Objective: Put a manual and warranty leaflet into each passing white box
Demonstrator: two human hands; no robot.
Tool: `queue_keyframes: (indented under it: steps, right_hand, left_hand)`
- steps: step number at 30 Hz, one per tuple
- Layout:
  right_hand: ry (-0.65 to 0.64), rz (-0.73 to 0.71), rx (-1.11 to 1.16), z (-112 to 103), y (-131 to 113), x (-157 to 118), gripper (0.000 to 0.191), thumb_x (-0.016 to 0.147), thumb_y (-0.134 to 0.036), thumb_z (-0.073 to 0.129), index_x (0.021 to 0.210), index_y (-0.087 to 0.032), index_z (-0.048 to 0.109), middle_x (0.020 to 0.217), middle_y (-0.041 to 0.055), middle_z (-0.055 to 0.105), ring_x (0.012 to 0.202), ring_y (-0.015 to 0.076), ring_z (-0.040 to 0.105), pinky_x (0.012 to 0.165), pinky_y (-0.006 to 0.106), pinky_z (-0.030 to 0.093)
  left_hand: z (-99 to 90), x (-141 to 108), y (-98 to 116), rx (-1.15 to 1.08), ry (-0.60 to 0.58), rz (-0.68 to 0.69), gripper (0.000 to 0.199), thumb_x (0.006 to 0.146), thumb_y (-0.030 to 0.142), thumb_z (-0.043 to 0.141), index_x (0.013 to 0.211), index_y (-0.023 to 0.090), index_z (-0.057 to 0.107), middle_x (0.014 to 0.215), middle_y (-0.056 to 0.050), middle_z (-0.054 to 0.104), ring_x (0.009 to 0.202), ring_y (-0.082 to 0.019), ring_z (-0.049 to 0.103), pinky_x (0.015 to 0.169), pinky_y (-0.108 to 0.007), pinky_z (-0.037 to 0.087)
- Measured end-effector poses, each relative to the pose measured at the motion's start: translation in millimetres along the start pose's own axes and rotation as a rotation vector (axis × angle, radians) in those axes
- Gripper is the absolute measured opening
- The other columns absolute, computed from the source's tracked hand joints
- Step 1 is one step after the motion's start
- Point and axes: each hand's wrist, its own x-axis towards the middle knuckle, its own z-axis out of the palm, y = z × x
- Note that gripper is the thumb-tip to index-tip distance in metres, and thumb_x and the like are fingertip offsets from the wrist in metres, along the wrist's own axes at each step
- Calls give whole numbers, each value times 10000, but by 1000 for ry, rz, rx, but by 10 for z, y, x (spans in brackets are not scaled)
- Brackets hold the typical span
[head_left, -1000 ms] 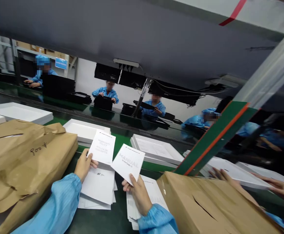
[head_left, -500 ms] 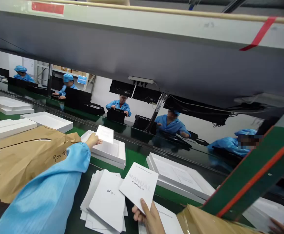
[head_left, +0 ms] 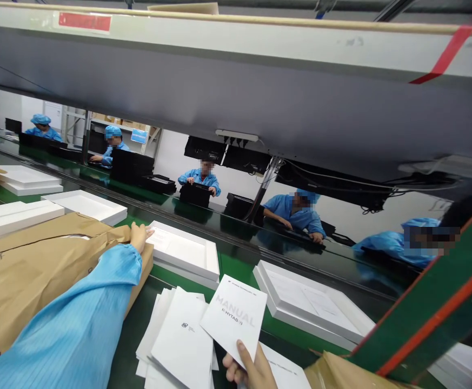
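Observation:
My right hand (head_left: 252,367) pinches a white manual (head_left: 236,310) printed "MANUAL" at its lower edge, tilted above the green belt. Left of it lies a fanned stack of white booklets (head_left: 183,335). More white printed booklets (head_left: 284,367) are partly hidden below my right hand. My left hand (head_left: 139,236), in a blue sleeve, is at the left end of an open white box (head_left: 191,251), fingers stretched toward the rim and apparently holding nothing. A pale leaflet (head_left: 160,239) lies inside that end of the box, close to the fingertips.
Brown paper packaging (head_left: 37,265) lies under my left arm. Another open white box (head_left: 308,302) with papers sits at right, beside a green post (head_left: 434,302) with an orange stripe. An overhead shelf (head_left: 219,81) spans above. Co-workers in blue work across the dark belt.
The leaflet that my left hand held above the white box now lies inside it. My left hand has drawn back left toward the rim. My right hand keeps the manual.

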Motion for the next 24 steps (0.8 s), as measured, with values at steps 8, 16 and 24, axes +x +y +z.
queue_keyframes:
  steps: [8,16,24]
  right_hand:
    - [-49,-92,-84,40,-189,-118,361,683,-498,452,849,-183,387,567,-4,567,446,143,515,451,273,376]
    - [-18,-65,29,-120,-860,-74,401,651,-347,564,949,-178,356,552,-7,573,427,120,511,414,226,376]
    - [-43,93,109,79,-863,813,121,749,-97,373,828,-176,420,526,-18,565,452,79,537,431,158,403]
  left_hand:
    - [330,-525,138,-29,90,209,275,727,156,297,987,182,380,828,-14,539,537,-18,499,538,-142,398]
    - [527,-1180,-130,264,-209,201,179,703,200,347,814,156,480,709,-23,559,535,-77,513,587,-229,410]
    - [649,-2148,-462,1099,-516,387,424,638,305,500,1006,95,498,1163,-176,409,1083,-289,332,894,-483,190]
